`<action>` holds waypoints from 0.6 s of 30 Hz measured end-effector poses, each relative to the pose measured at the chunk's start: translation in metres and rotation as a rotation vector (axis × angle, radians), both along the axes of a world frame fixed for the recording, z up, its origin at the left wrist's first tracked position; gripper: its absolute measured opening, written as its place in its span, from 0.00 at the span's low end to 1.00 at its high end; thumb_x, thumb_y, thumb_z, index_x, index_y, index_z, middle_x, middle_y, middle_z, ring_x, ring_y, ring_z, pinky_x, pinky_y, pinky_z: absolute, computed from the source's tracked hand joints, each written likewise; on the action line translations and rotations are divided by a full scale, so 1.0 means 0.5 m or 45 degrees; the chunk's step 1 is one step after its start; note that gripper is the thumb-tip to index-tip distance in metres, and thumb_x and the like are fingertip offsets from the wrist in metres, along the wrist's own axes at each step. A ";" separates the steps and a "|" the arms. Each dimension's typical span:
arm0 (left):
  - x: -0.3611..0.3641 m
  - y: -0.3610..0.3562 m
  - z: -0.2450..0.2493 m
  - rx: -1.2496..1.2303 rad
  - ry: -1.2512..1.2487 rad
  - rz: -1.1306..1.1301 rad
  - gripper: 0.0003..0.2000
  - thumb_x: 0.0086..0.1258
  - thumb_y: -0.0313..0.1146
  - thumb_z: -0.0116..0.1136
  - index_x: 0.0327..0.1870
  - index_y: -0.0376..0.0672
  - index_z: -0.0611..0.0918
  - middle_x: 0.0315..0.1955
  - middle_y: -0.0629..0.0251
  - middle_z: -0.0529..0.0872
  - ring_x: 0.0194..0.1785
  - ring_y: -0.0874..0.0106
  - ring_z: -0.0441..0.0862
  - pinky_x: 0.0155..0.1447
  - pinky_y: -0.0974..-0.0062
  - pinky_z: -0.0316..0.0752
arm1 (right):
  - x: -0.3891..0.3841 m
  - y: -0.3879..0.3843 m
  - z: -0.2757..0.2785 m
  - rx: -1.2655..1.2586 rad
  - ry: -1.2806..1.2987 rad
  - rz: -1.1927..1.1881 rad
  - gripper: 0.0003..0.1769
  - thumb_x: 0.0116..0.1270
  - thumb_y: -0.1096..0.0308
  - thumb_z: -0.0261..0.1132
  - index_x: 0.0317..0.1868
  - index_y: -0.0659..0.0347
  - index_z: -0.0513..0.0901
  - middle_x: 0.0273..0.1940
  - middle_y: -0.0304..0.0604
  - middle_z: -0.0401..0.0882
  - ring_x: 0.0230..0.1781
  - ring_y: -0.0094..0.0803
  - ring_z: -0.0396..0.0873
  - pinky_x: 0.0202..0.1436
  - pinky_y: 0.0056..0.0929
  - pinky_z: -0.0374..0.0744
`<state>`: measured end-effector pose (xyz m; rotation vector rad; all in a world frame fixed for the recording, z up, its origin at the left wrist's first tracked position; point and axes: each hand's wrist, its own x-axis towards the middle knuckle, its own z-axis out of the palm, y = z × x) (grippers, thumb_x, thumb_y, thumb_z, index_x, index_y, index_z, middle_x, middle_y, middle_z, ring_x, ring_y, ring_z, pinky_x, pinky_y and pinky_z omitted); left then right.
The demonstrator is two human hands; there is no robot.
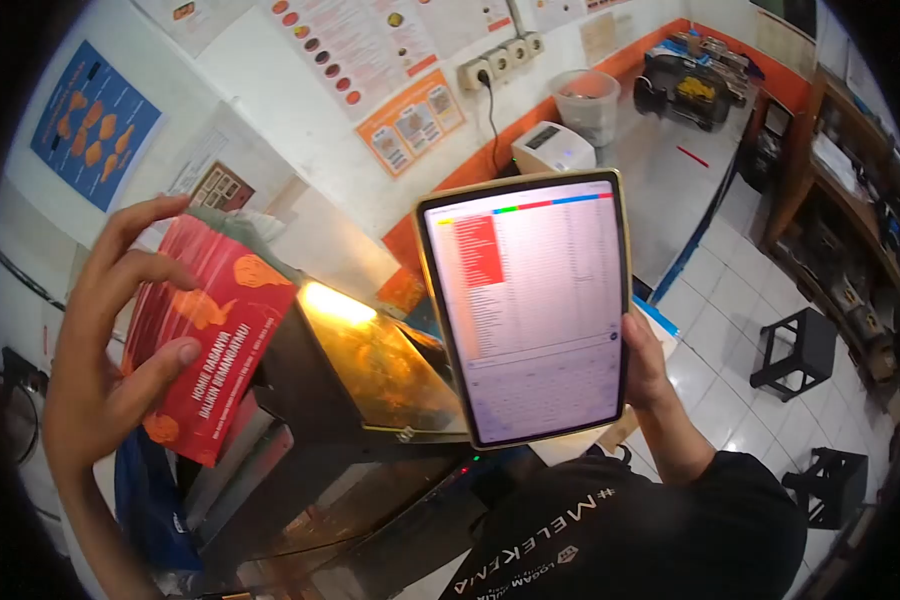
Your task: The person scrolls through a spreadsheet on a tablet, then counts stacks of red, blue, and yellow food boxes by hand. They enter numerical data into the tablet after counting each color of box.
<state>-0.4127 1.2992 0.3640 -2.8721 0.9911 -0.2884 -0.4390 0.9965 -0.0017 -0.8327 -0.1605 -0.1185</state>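
Note:
A tablet (535, 310) in a gold-edged case is held upright in my right hand (647, 365), whose fingers grip its right edge. Its screen shows a spreadsheet with a block of red cells and an on-screen keyboard below. On the left, my left hand (105, 340) curls over a stack of red printed food cartons (235, 345), thumb and fingertips on the front one. Layered edges show at the stack's left side. Behind the cartons is a greyish-green bag or cloth (240, 235), partly hidden.
A lit glass display warmer (370, 350) stands below the tablet. Beyond it are a white printer-like device (553, 148), a clear bucket (585, 105), and a red pen (692, 156) on the metal counter (660, 200). Black stools (795, 352) stand on the tiled floor. Posters line the wall.

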 end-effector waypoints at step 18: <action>-0.298 -0.189 -0.628 -2.473 0.868 0.114 0.47 0.62 0.28 0.57 0.77 0.35 0.39 0.72 0.42 0.57 0.75 0.60 0.59 0.76 0.62 0.53 | -0.146 -0.016 0.005 -0.358 0.001 0.107 0.42 0.68 0.48 0.60 0.71 0.70 0.60 0.65 0.48 0.68 0.65 0.34 0.67 0.70 0.33 0.61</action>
